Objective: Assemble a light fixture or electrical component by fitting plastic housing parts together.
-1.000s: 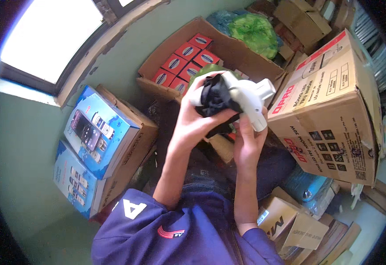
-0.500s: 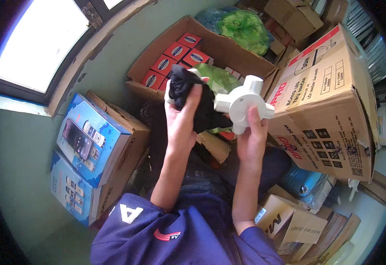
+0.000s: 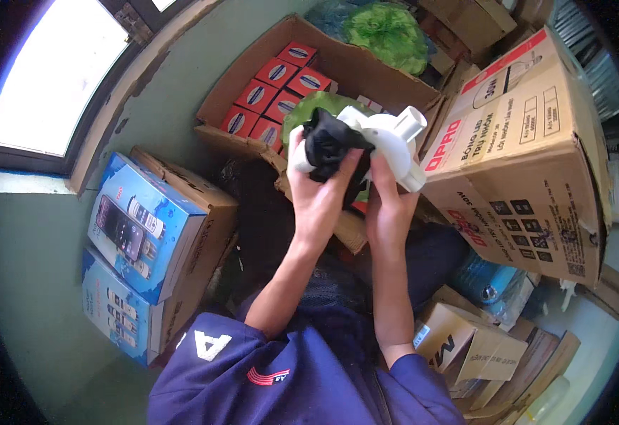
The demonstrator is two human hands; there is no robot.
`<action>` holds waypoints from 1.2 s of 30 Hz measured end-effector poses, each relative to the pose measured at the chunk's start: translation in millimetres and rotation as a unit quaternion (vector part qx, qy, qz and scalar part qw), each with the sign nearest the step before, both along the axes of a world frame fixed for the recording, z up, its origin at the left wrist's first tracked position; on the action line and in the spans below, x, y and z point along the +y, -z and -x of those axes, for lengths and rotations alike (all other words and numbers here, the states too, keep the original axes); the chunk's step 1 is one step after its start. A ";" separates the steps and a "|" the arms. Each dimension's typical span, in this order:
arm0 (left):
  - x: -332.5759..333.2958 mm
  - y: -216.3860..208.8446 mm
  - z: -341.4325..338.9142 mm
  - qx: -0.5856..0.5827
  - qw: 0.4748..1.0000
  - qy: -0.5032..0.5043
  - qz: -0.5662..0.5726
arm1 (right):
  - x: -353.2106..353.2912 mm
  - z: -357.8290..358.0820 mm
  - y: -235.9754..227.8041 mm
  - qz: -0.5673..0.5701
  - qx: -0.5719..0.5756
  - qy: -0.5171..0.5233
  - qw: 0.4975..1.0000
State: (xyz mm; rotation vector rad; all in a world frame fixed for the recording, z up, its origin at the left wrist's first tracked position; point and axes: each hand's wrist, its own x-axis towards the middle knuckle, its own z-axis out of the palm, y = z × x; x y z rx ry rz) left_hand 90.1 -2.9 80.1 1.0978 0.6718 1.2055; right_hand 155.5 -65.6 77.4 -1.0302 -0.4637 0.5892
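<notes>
My right hand (image 3: 388, 212) is closed on a white round junction box (image 3: 388, 147), which has short pipe stubs around its edge and is tilted. My left hand (image 3: 318, 212) is wrapped round a bunched black cloth (image 3: 329, 140). A bit of white shows between the cloth and the left fingers; what it belongs to is hidden. The cloth's right end meets the near side of the junction box, where the two hands come close together. Both hands are held up over the near side of an open carton (image 3: 253, 39).
Red small boxes (image 3: 256, 94) and a green plastic bag (image 3: 316, 106) lie in the carton. A large cardboard box (image 3: 514, 191) stands on the right. Blue printed boxes (image 3: 146, 227) are stacked at left, beneath a window (image 3: 54, 78). Another carton (image 3: 458, 340) is at lower right.
My hands have come together, the left moving right. The junction box has turned from facing me to a tilted, edge-on position, and the black cloth now reaches it.
</notes>
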 end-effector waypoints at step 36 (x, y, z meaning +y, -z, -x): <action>80.2 43.6 28.0 -0.191 0.960 -0.038 0.201 | 60.6 -81.7 295.4 0.592 -0.133 -0.159 0.779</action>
